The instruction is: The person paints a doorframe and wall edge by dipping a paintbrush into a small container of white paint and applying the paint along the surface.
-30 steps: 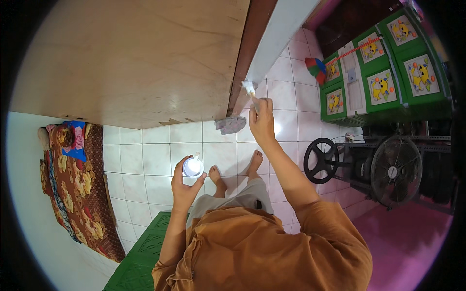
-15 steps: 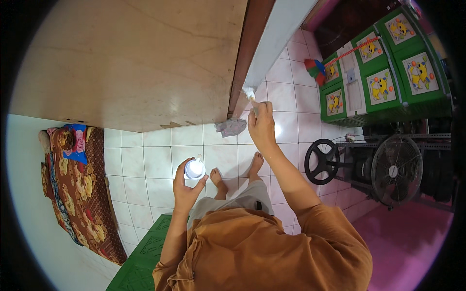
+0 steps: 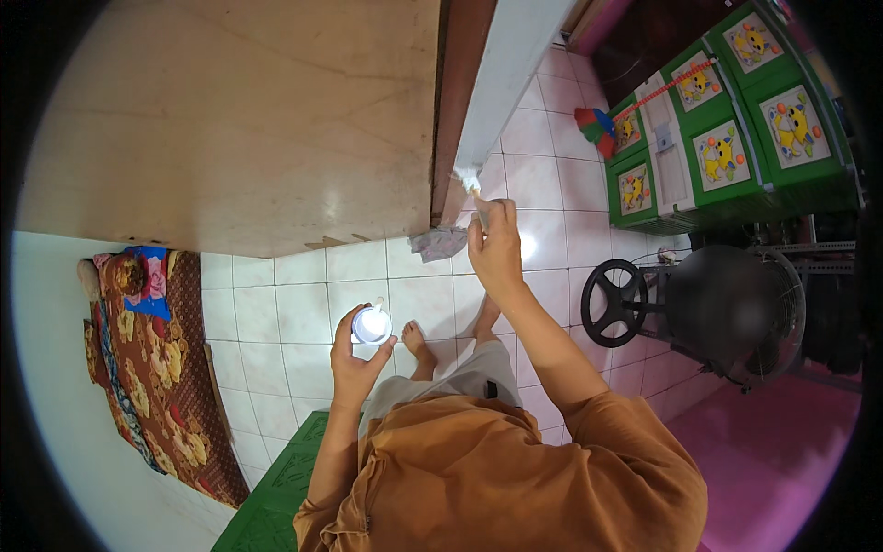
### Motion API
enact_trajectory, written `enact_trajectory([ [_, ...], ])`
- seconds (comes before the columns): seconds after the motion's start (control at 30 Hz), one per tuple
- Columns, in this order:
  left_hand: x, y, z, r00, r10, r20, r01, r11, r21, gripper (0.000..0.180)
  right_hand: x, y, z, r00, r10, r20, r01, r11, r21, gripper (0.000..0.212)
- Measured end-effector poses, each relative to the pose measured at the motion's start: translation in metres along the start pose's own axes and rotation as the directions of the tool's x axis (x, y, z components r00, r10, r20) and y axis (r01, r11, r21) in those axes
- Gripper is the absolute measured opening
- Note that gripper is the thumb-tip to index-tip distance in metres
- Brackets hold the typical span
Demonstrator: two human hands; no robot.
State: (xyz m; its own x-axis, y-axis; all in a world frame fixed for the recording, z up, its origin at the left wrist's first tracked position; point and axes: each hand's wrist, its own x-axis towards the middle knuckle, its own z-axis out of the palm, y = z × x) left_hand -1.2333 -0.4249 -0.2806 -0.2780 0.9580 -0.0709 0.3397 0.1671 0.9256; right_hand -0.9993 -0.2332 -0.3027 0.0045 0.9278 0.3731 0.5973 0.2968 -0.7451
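My left hand holds a small round white container upright at waist height above the tiled floor. My right hand is raised toward the white door frame and grips a thin brush-like tool whose pale tip touches the frame's edge beside the brown wooden door. My bare feet stand on the white tiles below.
A crumpled grey rag lies on the floor at the door's foot. A patterned brown mattress lies left. Green drawer cabinets stand upper right, a black standing fan to the right, a green mat behind my feet.
My right hand with the brush has shifted slightly along the door frame's edge. The left hand keeps the white container in the same place.
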Motion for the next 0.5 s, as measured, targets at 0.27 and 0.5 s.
enact_trajectory([
  [0.27,-0.002,0.013,0.026,0.999,0.013,0.029,-0.014,1.000,0.026,0.070,0.032,0.030,0.008,0.993,0.087,0.080,-0.082,0.994,-0.067,0.030],
  [0.5,-0.010,0.018,0.041,1.000,0.003,0.026,-0.004,0.999,0.034,0.071,0.004,0.021,-0.041,1.000,-0.009,-0.016,0.010,1.000,0.020,0.029],
])
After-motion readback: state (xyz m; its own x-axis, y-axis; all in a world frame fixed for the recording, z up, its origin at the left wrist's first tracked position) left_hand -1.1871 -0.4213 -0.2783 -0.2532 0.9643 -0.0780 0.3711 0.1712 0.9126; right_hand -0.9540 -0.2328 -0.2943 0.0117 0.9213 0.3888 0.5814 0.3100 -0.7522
